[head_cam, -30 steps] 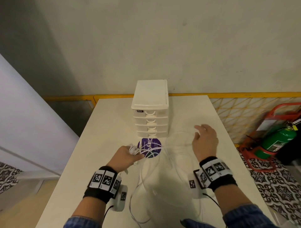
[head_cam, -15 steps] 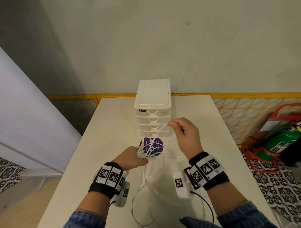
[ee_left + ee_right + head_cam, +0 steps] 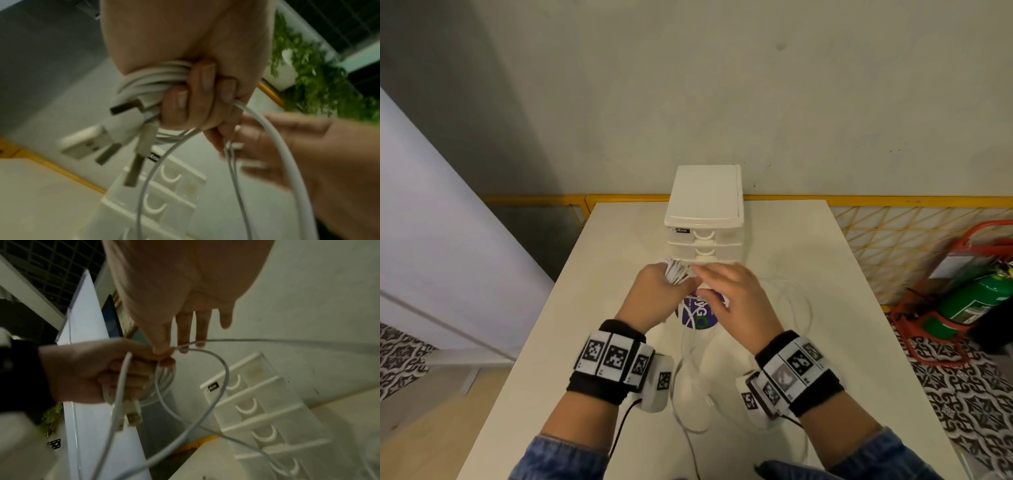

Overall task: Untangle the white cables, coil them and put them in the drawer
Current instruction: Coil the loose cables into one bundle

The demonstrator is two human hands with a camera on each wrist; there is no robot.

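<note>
Left hand (image 3: pixel 654 301) clenched on coiled white cables (image 3: pixel 152 81), raised before drawer unit (image 3: pixel 703 219) | right hand (image 3: pixel 736 308) pinching loose strand, other fingers straight | rest trailing on surface (image 3: pixel 859 342) | risk: snagged slack pulling coil loose

white cables (image 3: pixel 152 81) bunched in fist, loops trailing, drawers (image 3: pixel 703 245) closed

Left hand (image 3: pixel 657 294) raised, fingers (image 3: pixel 202 84) curled tight in a fist, right hand (image 3: pixel 736 305) close beside it, thumb and first finger pinched together, other fingers (image 3: pixel 202 327) stretched out straight
</note>
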